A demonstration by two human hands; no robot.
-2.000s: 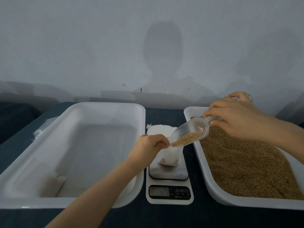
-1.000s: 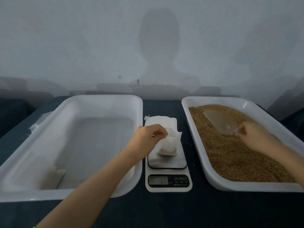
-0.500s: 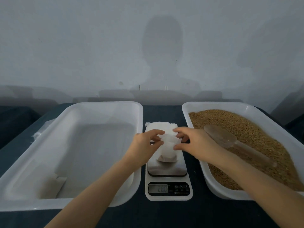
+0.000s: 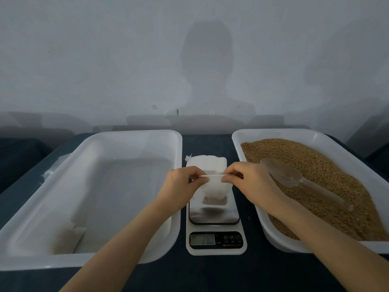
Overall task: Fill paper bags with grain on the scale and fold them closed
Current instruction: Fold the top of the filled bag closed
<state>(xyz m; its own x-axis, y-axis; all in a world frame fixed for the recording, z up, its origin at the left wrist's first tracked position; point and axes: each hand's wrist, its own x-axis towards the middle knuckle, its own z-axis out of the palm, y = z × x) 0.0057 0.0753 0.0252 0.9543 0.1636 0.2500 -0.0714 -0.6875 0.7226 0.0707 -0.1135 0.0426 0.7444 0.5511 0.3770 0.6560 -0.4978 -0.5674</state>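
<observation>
The left grip (image 4: 183,184) and right grip (image 4: 251,182) each pinch the top edge of the paper bag (image 4: 214,189) between them. The bag stands on the scale (image 4: 214,217) just below.

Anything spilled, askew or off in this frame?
Nothing major. A few pale specks, maybe stray grains, lie on the table right of the scale. Scoop rests on the grain; left hand and right hand pinch the bag's top.

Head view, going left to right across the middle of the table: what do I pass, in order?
white tray → left hand → paper bag → right hand → scoop
</observation>
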